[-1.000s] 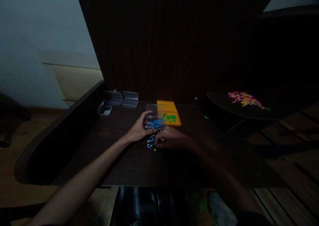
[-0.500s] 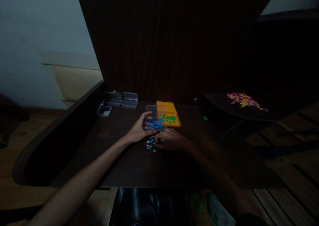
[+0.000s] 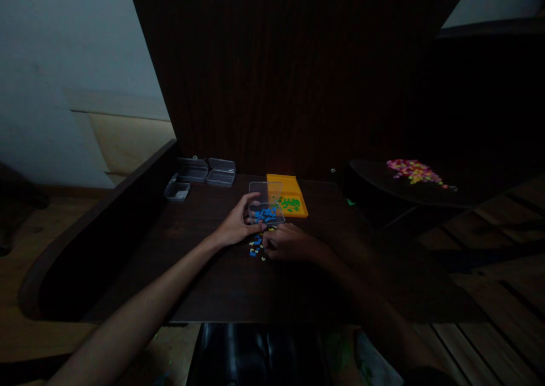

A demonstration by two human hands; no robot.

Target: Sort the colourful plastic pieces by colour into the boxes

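My left hand grips a clear plastic box by its left side, thumb at the front and fingers behind. The box's lid stands open, and small blue pieces lie inside. Just in front of the box, my right hand is closed, its fingertips down at a loose pile of small blue and pale yellow pieces on the dark wooden desk. Whatever those fingers pinch is hidden. Behind the clear box sits an open orange box with small green pieces in it.
Several open clear boxes stand at the desk's back left. A heap of pink, yellow and orange pieces lies on a curved dark ledge to the right. A raised side panel borders the left, and a tall dark panel the back.
My right hand has shifted slightly left and down over the loose pieces. My left hand and the clear box stay almost where they were.
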